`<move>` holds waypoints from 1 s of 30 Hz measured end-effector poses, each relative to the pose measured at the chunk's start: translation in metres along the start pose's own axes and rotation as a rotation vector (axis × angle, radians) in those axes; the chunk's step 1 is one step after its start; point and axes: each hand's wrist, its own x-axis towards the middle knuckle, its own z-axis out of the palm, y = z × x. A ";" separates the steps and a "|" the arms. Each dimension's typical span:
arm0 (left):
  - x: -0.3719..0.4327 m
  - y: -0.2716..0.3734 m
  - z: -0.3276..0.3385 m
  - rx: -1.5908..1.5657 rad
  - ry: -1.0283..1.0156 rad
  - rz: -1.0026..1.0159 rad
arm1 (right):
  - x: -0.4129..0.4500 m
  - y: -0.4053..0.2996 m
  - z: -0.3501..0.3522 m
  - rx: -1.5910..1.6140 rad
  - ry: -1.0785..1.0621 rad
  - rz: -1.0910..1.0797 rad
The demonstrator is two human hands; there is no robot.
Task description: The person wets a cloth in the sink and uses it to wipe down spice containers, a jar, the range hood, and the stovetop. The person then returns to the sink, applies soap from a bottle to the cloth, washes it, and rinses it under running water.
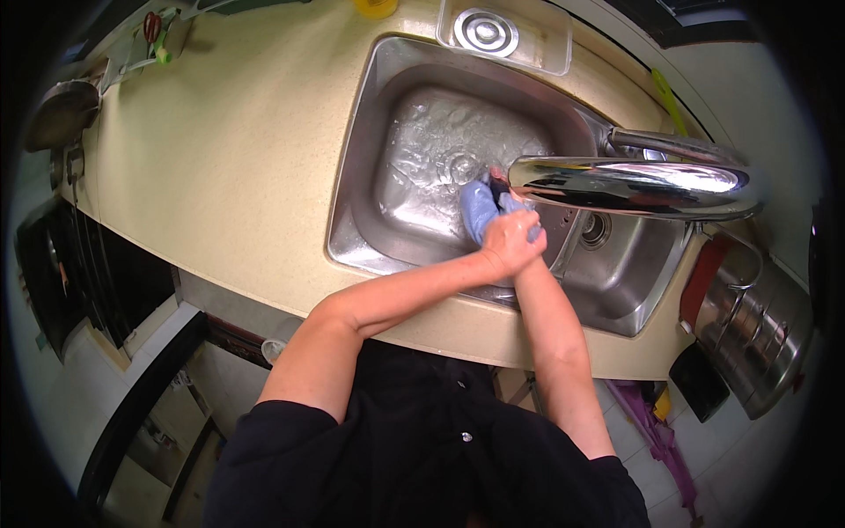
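My left hand (513, 239) is closed around a blue cloth (478, 210), which bunches out on both sides of the fingers. Beneath it, my right hand (498, 174) is mostly hidden, with reddish fingertips showing past the far end of the bundle. Between folds of the cloth a small dark item (498, 187) shows; its kind is unclear. Both hands are over the right side of the large stainless steel sink basin (396, 218), just below and left of the chrome faucet spout (614, 185). Rippling water covers the basin floor around the drain.
A smaller basin (620, 264) adjoins on the right. Behind the sink, a clear plastic tray (538, 49) holds a metal sink strainer (486, 33). Lidded metal pots (752, 330) crowd the right edge. At far left are a pan (63, 115) and red-handled scissors (152, 28).
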 end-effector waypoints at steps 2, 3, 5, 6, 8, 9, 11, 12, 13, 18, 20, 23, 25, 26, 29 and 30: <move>0.013 -0.018 -0.003 0.164 0.103 0.033 | -0.002 0.010 0.007 -0.055 0.082 0.034; 0.024 -0.031 -0.007 0.263 0.175 0.113 | -0.004 0.013 0.010 -0.067 0.108 0.039; 0.042 -0.093 -0.003 0.114 0.126 0.017 | -0.001 0.024 0.025 -0.135 0.123 0.053; 0.046 -0.112 -0.008 0.070 0.098 -0.012 | -0.004 0.029 0.031 -0.173 0.140 0.045; 0.060 -0.143 -0.035 0.280 0.049 0.086 | -0.020 0.027 0.042 -0.194 0.217 -0.012; 0.062 -0.147 -0.048 0.439 0.023 0.079 | -0.027 0.026 0.042 -0.218 0.299 -0.070; 0.066 -0.129 -0.080 0.726 -0.058 -0.011 | -0.040 0.010 0.030 -0.095 0.562 -0.176; 0.068 -0.122 -0.095 0.723 -0.055 -0.006 | -0.043 0.001 0.020 -0.140 0.605 -0.202; 0.071 -0.119 -0.106 0.795 -0.031 -0.084 | -0.043 -0.007 0.001 -0.182 0.652 -0.227; 0.063 -0.103 -0.060 0.717 0.287 -0.428 | -0.044 -0.011 0.032 -0.403 0.741 -0.189; 0.050 -0.121 -0.023 0.409 0.216 -0.283 | -0.028 -0.007 0.046 -0.395 0.594 -0.121; 0.036 -0.109 0.008 0.004 0.177 -0.224 | -0.001 -0.007 0.046 -0.176 0.279 -0.069; 0.017 -0.056 0.012 -0.029 0.167 -0.052 | -0.005 -0.020 0.040 -0.120 0.247 -0.073; 0.011 -0.030 0.009 -0.055 0.175 -0.031 | -0.005 -0.027 0.034 -0.072 0.191 -0.078; -0.004 0.011 -0.003 -0.038 -0.004 -0.049 | -0.003 -0.038 0.020 0.022 0.015 -0.043; -0.006 0.010 -0.001 -0.007 0.092 0.009 | -0.001 -0.036 0.019 0.039 -0.030 -0.019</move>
